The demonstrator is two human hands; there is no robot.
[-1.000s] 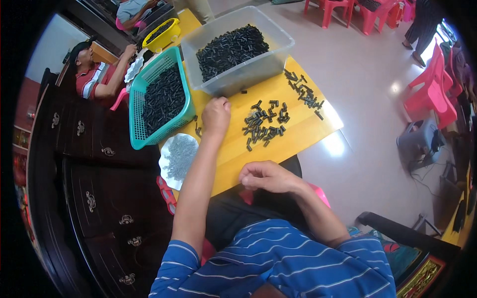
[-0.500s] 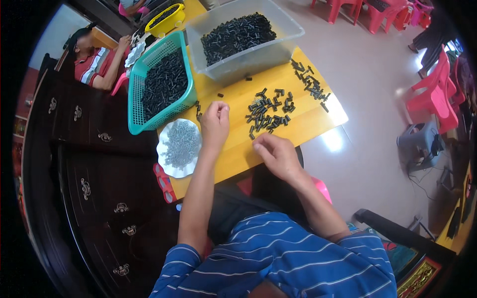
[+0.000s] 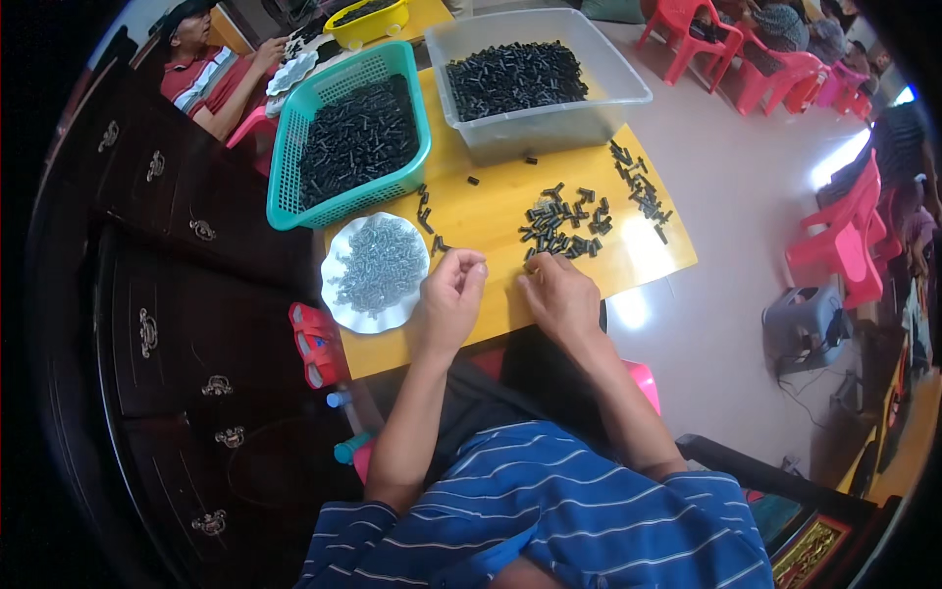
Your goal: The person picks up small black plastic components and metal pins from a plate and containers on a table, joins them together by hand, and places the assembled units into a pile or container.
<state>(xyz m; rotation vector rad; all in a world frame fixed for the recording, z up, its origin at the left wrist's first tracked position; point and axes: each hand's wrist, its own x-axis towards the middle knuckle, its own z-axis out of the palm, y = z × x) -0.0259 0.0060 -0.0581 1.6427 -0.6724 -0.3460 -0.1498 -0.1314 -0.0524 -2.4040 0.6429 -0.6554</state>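
Note:
My left hand (image 3: 453, 296) is over the near part of the yellow table, right of a scalloped white plate (image 3: 334, 299). Its fingers are curled, thumb against forefinger; whatever they hold is hidden. My right hand (image 3: 565, 296) is bent into a pinch at the near side of a loose pile of small black tubular pieces (image 3: 559, 224); nothing can be made out between its fingertips. Small clear, shiny pieces (image 3: 378, 260) fill the plate. Several black pieces (image 3: 426, 211) lie in a line between plate and pile, and another group (image 3: 643, 191) by the right edge.
A green basket (image 3: 278, 187) and a clear plastic tub (image 3: 540, 128), both holding many black pieces, stand on the yellow table (image 3: 392, 358). A dark drawer cabinet (image 3: 177, 294) borders the left. Another person (image 3: 211, 83) sits far left. Pink chairs (image 3: 849, 236) and a grey stool (image 3: 805, 329) stand right.
My left hand has come back toward me, beside the plate and closer to my right hand. My right hand stays near the pile, fingers still pinched. The whole view has shifted slightly.

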